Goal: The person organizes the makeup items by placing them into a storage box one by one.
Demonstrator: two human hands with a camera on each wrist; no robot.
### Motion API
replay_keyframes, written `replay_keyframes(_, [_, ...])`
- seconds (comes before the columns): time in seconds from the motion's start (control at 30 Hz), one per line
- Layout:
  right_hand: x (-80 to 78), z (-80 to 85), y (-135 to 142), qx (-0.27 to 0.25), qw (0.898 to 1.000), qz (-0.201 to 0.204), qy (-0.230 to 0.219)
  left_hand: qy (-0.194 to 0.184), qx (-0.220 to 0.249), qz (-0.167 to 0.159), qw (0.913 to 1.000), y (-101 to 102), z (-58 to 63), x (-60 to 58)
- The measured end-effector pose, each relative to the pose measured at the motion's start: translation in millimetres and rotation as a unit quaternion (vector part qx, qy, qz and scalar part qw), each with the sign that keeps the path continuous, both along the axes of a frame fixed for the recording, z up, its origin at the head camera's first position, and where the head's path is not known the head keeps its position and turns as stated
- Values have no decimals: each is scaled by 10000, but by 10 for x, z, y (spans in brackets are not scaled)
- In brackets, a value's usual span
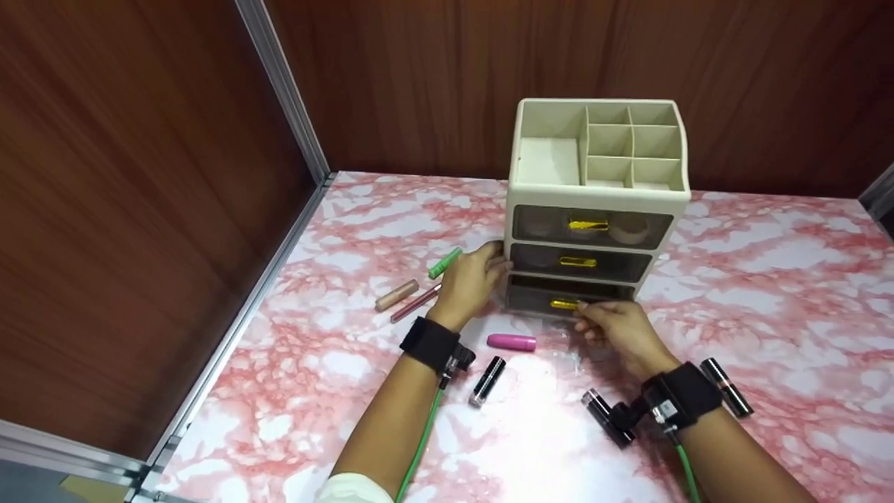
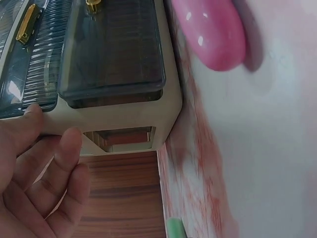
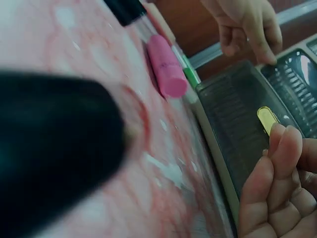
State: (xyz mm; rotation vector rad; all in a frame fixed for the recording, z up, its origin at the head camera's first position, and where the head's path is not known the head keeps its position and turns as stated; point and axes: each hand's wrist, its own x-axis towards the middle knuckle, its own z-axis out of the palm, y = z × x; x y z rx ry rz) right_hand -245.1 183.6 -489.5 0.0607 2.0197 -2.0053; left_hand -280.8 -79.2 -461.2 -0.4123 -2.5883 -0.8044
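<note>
A cream cosmetics organizer (image 1: 513, 209) with three dark see-through drawers stands on the marbled table. The bottom drawer (image 1: 524, 299) sits slightly out from its frame. At its gold handle (image 1: 564, 304), my right hand (image 1: 621, 332) pinches the end with thumb and fingertips. My left hand (image 1: 469, 283) touches the organizer's left side, its thumb at the front edge and its other fingers loosely bent, as the left wrist view shows. Just in front of the drawers lies a pink tube (image 1: 511, 342). Beside the left hand are a green tube (image 1: 445, 263), a tan tube (image 1: 397, 295) and a thin dark-red tube (image 1: 415, 303).
Black tubes lie nearer the front: one (image 1: 487, 381) between the arms, one (image 1: 607, 418) by the right wrist camera, another (image 1: 726, 388) beyond the right wrist. Divided compartments (image 1: 607, 143) top the organizer. Brown wood panels (image 1: 419, 84) stand behind and at left.
</note>
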Motion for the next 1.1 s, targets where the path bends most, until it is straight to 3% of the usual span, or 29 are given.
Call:
replay_keyframes(0.33, [208, 21, -22, 605, 9979, 221, 11, 53, 67, 88, 9999, -18, -80, 38])
replay_keyframes(1.1, [573, 41, -50, 283, 9995, -98, -72, -50, 132, -16, 9999, -32, -28, 2])
